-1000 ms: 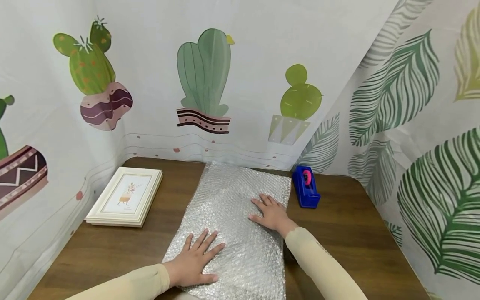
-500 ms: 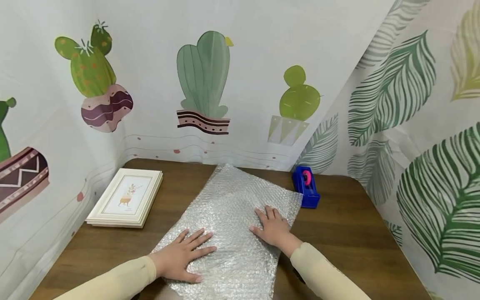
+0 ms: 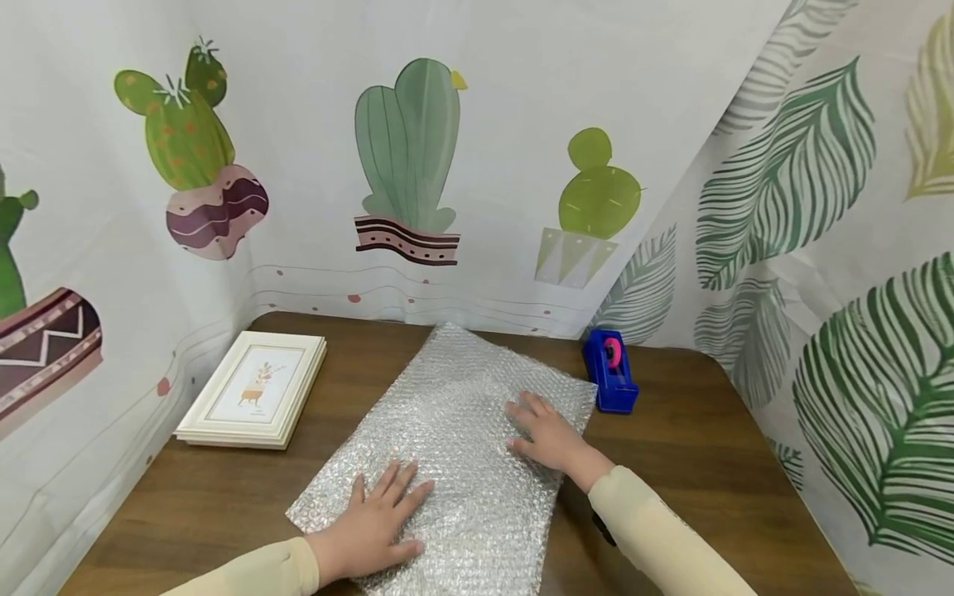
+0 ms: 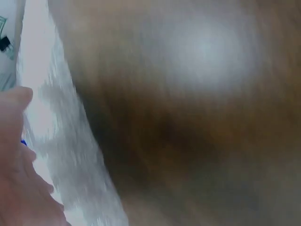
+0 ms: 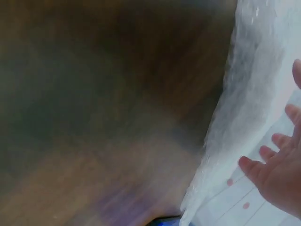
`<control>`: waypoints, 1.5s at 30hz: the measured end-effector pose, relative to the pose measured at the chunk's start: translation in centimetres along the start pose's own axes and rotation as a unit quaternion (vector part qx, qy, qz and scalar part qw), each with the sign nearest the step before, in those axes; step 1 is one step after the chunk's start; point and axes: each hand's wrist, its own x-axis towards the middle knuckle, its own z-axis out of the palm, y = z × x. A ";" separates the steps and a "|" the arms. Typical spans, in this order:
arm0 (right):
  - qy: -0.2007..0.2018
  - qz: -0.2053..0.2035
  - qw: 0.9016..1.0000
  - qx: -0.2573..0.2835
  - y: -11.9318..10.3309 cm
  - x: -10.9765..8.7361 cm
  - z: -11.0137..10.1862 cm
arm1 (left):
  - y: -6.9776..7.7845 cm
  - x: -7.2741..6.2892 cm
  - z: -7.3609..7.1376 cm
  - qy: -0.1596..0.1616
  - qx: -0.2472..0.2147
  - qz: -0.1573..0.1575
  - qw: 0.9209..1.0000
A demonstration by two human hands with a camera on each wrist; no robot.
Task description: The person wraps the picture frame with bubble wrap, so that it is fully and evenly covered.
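Observation:
A sheet of bubble wrap (image 3: 462, 447) lies at a slant on the brown wooden table, its far corner close to the back edge. My left hand (image 3: 368, 530) is over its near left part, fingers spread. Farther up on the right side, my right hand (image 3: 547, 434) is over the sheet with its fingers outstretched. In the left wrist view the blurred left hand (image 4: 23, 174) is beside the sheet's edge. The right wrist view shows the right hand (image 5: 277, 174) with fingers apart, above the bubble wrap (image 5: 249, 89).
White picture frames (image 3: 253, 393), seemingly stacked, lie at the left of the table (image 3: 686, 463). A blue tape dispenser (image 3: 613, 381) with a pink core stands at the back right, by the sheet's right corner. Printed cloth (image 3: 499, 165) hangs behind.
The bubble wrap has turned clockwise, its right corner now near the tape dispenser. Its left corner has come into view past my left hand. Both hands have shifted slightly over it.

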 end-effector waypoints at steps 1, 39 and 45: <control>0.001 0.004 1.000 -0.002 0.3 0.3 -0.1 | 0.2 0.0 0.2 -0.003 0.000 -0.004 1.000; -0.013 0.141 0.989 -0.048 0.3 -0.2 1.6 | -6.0 -1.1 -1.0 -0.014 0.053 0.070 0.996; -0.012 0.152 0.988 -0.038 -0.6 -1.7 1.5 | -6.8 -1.2 -1.8 -0.003 0.089 0.088 0.992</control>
